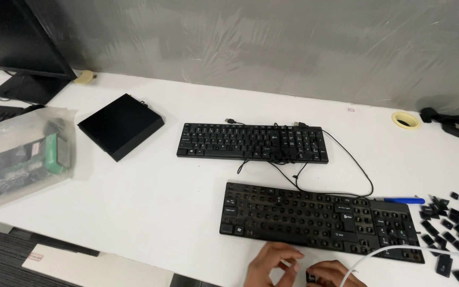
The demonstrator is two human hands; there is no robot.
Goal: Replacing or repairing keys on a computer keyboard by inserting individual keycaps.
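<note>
Landmark: I take the near black keyboard with most keycaps stripped off (320, 223) as my reference; it lies flat on the white table (160, 196).
Left hand: I see my left hand (271, 264) just in front of the stripped keyboard's front edge, fingers curled inward toward the other hand. I cannot tell whether it grips anything.
Right hand: my right hand (331, 273) sits beside the left, also in front of that keyboard, pinching a small black keycap (311, 277) between its fingertips.
White cable: a thin white cable (394, 250) arcs over the keyboard's right front corner, just right of my right hand.
Loose keycaps: a scattered pile of black keycaps (455, 226) lies to the right of the stripped keyboard.
Blue pen: a blue pen (405, 200) rests against the keyboard's far right edge.
Second keyboard: a complete black keyboard (252, 142) lies behind the stripped one, its black cord (359, 170) looping between the two.
Black box: a flat black box (120, 126) stands well to the left and behind.
Plastic bag: a clear plastic bag holding green and dark parts (19, 157) lies far left, at the table edge.
</note>
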